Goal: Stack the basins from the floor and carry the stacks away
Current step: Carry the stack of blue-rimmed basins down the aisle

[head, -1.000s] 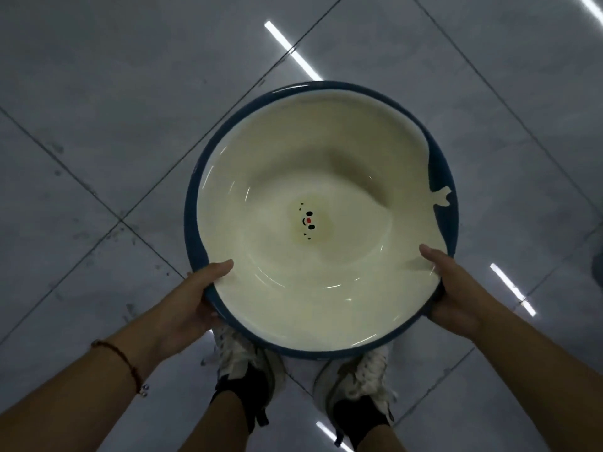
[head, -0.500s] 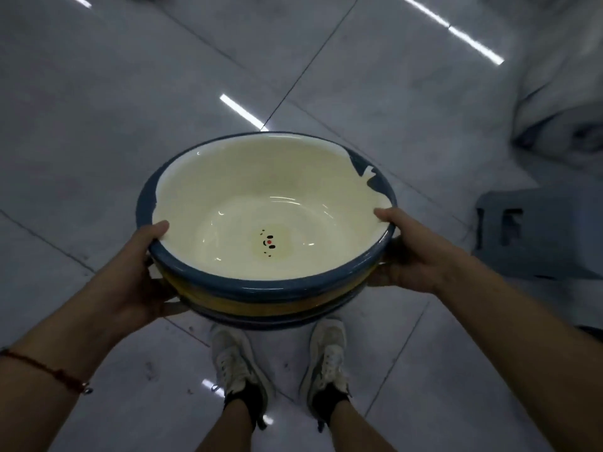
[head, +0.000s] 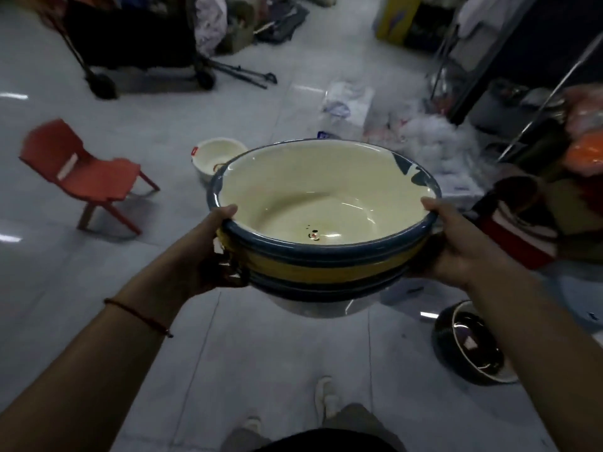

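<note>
Basins (head: 323,223), nested in one stack, are held in the air above the floor (head: 163,125), gripped at opposite rims by the left hand (head: 208,252) and right hand (head: 456,243); probably light, stiff and smooth.

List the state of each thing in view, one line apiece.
Stack of basins: nested, held off the floor, upright, top basin empty.
Left hand: grips the stack's left rim, thumb on top.
Right hand: grips the stack's right rim, thumb on top.
Cream basin: on the floor, upright.
Red chair: upright, unoccupied.
Dark basin: on the floor at right.
</note>
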{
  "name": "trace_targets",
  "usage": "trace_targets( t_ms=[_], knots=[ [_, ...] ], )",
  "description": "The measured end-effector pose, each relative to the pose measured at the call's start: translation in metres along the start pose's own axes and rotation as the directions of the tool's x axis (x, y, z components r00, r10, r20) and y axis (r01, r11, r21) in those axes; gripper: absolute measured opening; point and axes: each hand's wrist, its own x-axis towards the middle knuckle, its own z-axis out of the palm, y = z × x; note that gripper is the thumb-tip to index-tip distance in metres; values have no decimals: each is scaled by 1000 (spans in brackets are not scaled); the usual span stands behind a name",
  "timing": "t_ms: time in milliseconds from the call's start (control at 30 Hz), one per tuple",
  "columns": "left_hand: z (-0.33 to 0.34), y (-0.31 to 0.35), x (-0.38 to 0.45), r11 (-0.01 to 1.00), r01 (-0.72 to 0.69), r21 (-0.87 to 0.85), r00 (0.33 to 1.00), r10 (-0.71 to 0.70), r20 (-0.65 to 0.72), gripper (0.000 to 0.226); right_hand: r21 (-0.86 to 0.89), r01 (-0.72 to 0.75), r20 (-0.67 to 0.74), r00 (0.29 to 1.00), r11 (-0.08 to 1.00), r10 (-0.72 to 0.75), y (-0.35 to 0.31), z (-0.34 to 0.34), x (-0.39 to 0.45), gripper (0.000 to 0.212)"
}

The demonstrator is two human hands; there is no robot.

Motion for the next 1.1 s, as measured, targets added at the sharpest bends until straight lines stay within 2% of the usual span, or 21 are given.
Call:
trace_targets(
  t_ms=[167,333,433,567,733,867,933,1000,1033,1100],
  knots=[
    [79,44,-41,984,-57,170,973,16,231,82,124,236,-107,969,964,-224,1,-56,-115,50],
    [172,39,-82,933,-73,352,915,-77,396,70,247,387,-284,905,888,-316,44,-119,-225,63],
    [236,19,-117,878,-129,462,859,-134,494,61,314,490,-433,836,813,-337,88,-153,-290,64],
    [307,-27,-171,794,-217,567,778,-210,593,56,406,614,-594,740,677,-316,153,-189,-364,68],
    [368,-118,-237,676,-318,665,660,-346,667,48,450,731,-763,613,514,-205,247,-235,-445,65],
    [398,-210,-284,618,-365,696,550,-460,697,39,412,775,-847,520,479,-112,321,-265,-511,68],
    [409,-258,-310,589,-388,709,508,-505,698,39,373,809,-896,442,455,-51,359,-275,-546,54],
    [419,-300,-333,557,-402,727,452,-569,686,47,345,828,-925,381,443,9,394,-282,-580,31],
    [423,-318,-346,550,-402,732,426,-595,681,59,340,831,-930,367,440,25,410,-286,-596,31],
    [435,-351,-368,541,-390,745,400,-629,666,75,336,841,-938,339,423,73,437,-292,-626,49]
  ],
)
